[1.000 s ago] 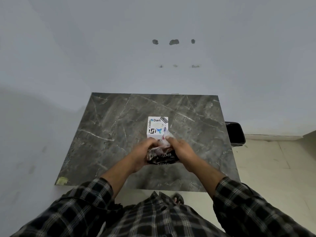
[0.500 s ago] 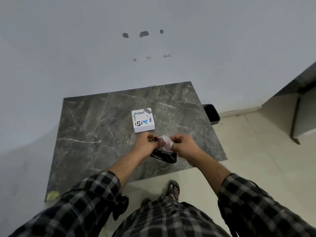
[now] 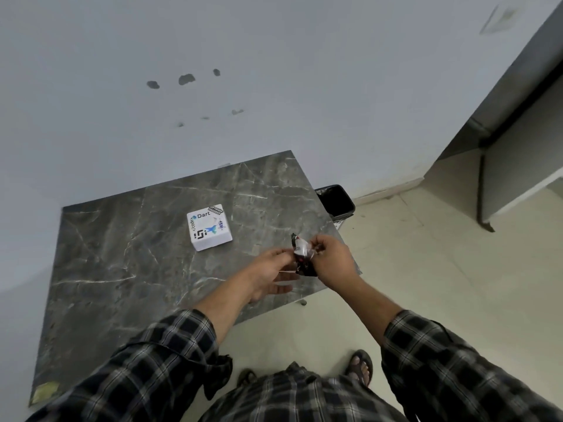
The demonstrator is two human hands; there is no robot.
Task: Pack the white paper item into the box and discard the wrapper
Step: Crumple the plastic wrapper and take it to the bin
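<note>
A white box [image 3: 209,227] covered with stickers sits closed on the dark marble table [image 3: 128,257]. To its right, above the table's right edge, my right hand [image 3: 333,258] pinches a crumpled black and clear wrapper [image 3: 301,254]. My left hand [image 3: 269,274] is beside the wrapper, thumb and forefinger touching its left side, the other fingers spread. Something white shows inside the wrapper; I cannot tell what it is.
A black bin [image 3: 336,201] stands on the floor behind the table's right corner, against the wall. Beige tiled floor lies to the right. A grey cabinet or door frame [image 3: 518,153] rises at the far right. My sandalled feet [image 3: 361,365] are below.
Both hands have carried the wrapper from just in front of the box to the right, over the table's right edge. The view has swung right, bringing the bin closer.
</note>
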